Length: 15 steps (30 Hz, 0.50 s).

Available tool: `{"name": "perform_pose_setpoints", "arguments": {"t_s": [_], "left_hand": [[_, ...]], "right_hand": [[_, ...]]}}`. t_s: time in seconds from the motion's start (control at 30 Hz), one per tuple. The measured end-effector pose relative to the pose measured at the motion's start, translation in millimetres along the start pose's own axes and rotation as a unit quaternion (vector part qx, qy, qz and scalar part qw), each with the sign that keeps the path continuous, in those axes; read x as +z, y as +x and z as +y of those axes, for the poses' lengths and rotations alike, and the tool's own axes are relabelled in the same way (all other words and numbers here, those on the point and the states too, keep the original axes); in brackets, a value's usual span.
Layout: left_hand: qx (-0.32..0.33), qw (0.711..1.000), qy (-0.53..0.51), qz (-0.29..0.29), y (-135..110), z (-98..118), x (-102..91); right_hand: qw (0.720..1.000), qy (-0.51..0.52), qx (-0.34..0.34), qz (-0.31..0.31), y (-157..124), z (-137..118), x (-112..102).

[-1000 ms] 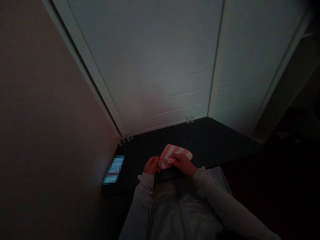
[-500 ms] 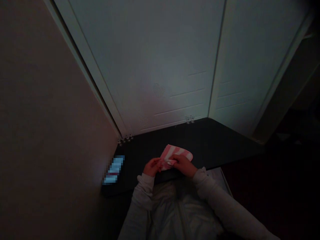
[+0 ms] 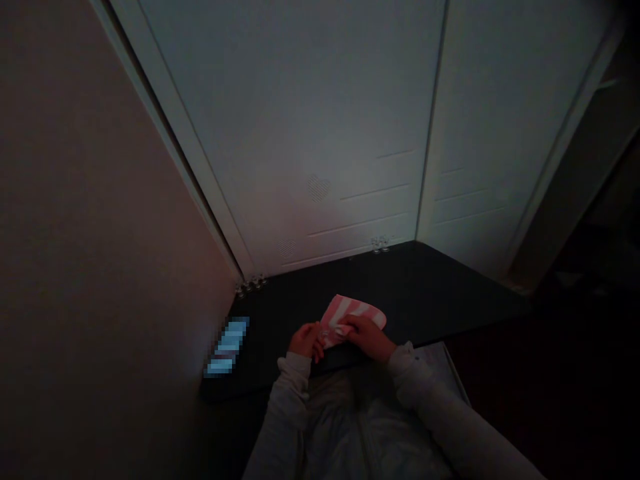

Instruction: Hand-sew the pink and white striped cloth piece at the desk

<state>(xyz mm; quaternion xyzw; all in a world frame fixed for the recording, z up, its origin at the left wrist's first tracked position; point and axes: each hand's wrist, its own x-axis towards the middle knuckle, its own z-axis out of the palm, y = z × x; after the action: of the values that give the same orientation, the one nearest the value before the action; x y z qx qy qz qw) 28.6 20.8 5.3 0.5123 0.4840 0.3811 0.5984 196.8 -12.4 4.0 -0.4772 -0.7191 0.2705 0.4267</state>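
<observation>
A small pink-and-white striped cloth (image 3: 354, 311) lies on a dark tabletop (image 3: 425, 293) close to its near edge. My right hand (image 3: 369, 337) rests on the cloth's near end, fingers curled over it. My left hand (image 3: 306, 341) pinches the cloth's left corner with bent fingers. Both arms wear pale long sleeves. The room is very dim, so fine detail of the cloth is hard to see.
A blurred, lit rectangular object (image 3: 227, 337) lies at the table's left end. A tan wall (image 3: 90, 267) stands to the left and white panelled doors (image 3: 325, 133) behind the table. Small shiny fittings (image 3: 380, 242) sit at the doors' base. A pale flat item (image 3: 440, 360) shows below the table edge.
Both hands and the cloth have barely shifted on the table; the view has tilted slightly, so everything sits a little lower in the frame.
</observation>
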Motion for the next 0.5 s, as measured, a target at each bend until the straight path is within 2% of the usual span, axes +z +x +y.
{"name": "perform_pose_setpoints", "arguments": {"t_s": [0.2, 0.33, 0.5], "left_hand": [[0.024, 1.0, -0.007, -0.012, 2, -4, -4.0], [0.062, 0.996, -0.052, -0.046, 1, -7, -9.1], [0.069, 0.988, -0.118, -0.072, -3, -6, -11.4]], "right_hand": [[1.0, 0.0, 0.0, -0.005, 0, 2, 0], [1.0, -0.023, -0.003, -0.015, 0, 2, -1], [0.999, -0.049, -0.005, -0.024, -1, -1, -2]]}}
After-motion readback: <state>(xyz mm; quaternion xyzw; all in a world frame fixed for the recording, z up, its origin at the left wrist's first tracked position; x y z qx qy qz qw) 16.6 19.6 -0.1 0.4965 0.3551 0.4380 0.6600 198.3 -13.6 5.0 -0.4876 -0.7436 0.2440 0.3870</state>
